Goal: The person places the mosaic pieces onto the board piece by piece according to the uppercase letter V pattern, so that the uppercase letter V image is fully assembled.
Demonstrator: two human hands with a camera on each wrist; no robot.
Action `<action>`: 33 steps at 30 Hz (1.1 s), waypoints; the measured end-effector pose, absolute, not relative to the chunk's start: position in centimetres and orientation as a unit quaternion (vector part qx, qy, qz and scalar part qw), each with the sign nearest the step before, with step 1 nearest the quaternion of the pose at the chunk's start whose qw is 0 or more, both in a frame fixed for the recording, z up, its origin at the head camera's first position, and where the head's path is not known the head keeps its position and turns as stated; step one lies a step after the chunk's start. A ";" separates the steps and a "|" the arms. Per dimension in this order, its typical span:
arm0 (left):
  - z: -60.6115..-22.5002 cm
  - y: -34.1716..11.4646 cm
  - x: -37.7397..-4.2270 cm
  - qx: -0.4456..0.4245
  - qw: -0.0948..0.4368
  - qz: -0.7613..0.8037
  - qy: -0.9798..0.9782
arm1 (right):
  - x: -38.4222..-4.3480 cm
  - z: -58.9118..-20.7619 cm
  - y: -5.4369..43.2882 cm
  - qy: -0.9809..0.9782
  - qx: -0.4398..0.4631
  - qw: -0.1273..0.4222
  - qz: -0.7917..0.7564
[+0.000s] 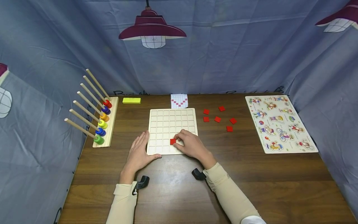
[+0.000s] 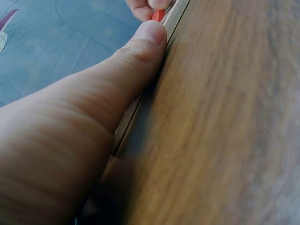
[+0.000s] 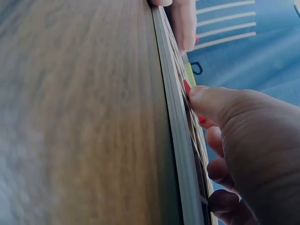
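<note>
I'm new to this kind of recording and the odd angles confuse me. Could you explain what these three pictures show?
There is no machine here, just a person's two bare hands. The widest picture comes from a camera worn on the head, looking forward and down. The other two come from cameras on the wrists, so a thumb looms large and the table looks tipped.

The left hand rests against a pale grid board, fingers straight. The right hand pinches a red tile at the board.

Also on the table are six loose red tiles to the right, a patterned card and a yellow block behind, a peg stand with coloured rings at far left, and a picture board at far right.
</note>
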State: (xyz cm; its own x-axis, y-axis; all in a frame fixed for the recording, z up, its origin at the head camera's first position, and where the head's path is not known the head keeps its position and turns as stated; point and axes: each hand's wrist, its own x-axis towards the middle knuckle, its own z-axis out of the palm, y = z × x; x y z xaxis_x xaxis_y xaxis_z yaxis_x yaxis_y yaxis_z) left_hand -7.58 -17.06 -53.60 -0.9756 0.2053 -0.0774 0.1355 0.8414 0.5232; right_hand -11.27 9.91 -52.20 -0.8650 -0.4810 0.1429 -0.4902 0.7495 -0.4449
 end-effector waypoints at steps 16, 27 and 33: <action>-53.6 -17.1 -7.7 0.090 0.065 0.266 0.958 | -11.3 -52.3 9.5 -0.941 0.243 0.012 0.237; -53.5 -17.0 -7.5 0.090 0.064 0.265 0.958 | -11.0 -52.5 9.1 -0.938 0.231 0.031 0.255; -53.4 -17.0 -7.5 0.092 0.061 0.263 0.959 | -10.9 -52.4 8.9 -0.940 0.226 0.034 0.254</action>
State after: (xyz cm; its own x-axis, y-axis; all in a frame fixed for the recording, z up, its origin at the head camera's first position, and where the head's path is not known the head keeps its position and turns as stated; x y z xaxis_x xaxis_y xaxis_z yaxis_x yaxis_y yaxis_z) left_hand -7.52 -16.97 -53.41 -0.9757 0.2079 -0.0692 0.1436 0.8452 0.5148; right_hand -10.86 8.94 -52.37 -0.8959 -0.4072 0.1776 -0.4413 0.7694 -0.4618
